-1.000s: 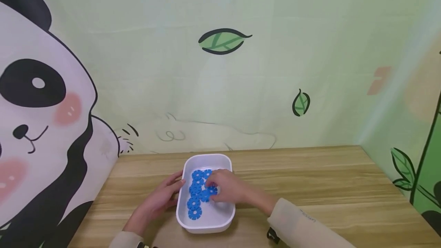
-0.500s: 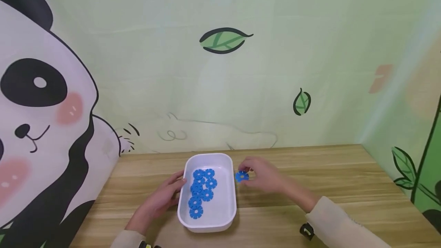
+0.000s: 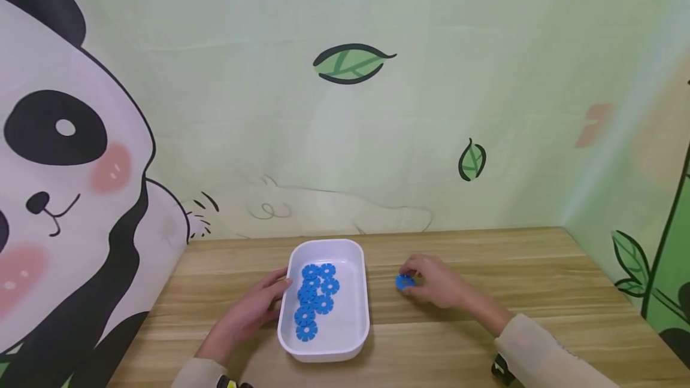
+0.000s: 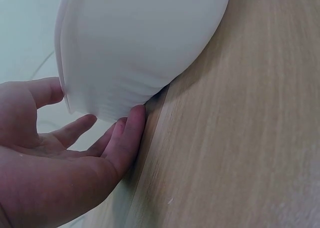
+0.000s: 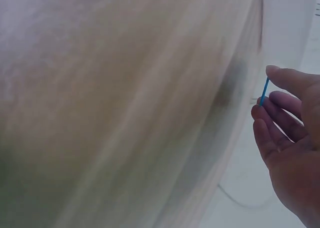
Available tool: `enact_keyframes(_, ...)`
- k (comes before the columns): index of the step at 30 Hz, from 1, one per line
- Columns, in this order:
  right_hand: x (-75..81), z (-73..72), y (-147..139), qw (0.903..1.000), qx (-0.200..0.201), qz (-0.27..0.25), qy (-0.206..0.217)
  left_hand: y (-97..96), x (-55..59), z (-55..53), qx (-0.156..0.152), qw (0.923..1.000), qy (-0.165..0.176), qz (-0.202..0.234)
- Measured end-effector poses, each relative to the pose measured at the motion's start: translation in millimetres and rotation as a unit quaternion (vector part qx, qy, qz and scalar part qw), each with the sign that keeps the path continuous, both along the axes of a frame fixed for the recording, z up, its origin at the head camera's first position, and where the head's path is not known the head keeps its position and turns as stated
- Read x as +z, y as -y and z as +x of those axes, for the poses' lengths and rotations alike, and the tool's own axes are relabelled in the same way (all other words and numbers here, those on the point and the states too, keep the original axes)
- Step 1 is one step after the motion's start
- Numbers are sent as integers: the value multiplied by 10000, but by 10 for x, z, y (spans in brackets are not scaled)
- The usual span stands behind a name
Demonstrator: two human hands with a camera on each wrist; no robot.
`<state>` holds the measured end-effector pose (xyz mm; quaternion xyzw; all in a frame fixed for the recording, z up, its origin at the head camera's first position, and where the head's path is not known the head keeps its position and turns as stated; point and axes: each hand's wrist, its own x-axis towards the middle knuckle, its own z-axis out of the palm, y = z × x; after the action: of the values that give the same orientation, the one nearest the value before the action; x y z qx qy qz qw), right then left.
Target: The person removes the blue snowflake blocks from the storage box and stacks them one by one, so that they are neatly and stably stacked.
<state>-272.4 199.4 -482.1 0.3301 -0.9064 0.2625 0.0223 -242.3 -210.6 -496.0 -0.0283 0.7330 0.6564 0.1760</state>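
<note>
A thin blue plastic snowflake disc (image 3: 404,282) is pinched between thumb and fingers of my right hand (image 3: 435,281), low over the table to the right of the white tray (image 3: 347,334). Seen edge-on in the right wrist view, the disc (image 5: 264,91) spans thumb tip and fingertip. My left hand (image 3: 259,307) rests at the tray's left side. In the left wrist view its thumb touches the tray's rim, and its loosely bent fingers (image 4: 127,138) lie against the outer wall. Several more blue snowflake discs (image 3: 307,295) lie flat inside the tray, some overlapping, mostly toward its left side.
The wood-grain table (image 3: 458,346) runs back to a pale green wall cloth (image 3: 259,106) with printed leaves. A large printed panda (image 3: 64,196) covers the left side. Dark bands sit at both sleeve cuffs (image 3: 539,346).
My right hand has lifted one blue disc out of the tray and carried it right over the tray's edge, then lower toward the table. My left hand stays at the tray.
</note>
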Motion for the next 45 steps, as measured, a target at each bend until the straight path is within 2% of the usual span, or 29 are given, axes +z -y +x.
enact_keyframes(7,-114,3,-31,9998,101,142,38,-13,-21,-11,-70,9996,-45,256)
enact_keyframes(21,-221,8,-7,9999,-47,-1,135,14,-35,13,0,9998,39,196)
enact_keyframes(26,-220,8,-20,9999,32,-47,155,11,-48,4,-2,9997,28,222)
enact_keyframes(31,-182,9,-43,9999,134,-15,13,-10,-53,-29,9,10000,57,74)
enact_keyframes(36,-96,34,16,9999,-98,-81,55,-20,-50,-35,16,10000,66,-10)
enact_keyframes(40,35,78,184,9984,-233,-486,176,-14,-36,-11,82,9999,53,72)
enact_keyframes(45,250,129,476,9946,-85,-1014,197,-13,-22,8,111,9999,40,44)
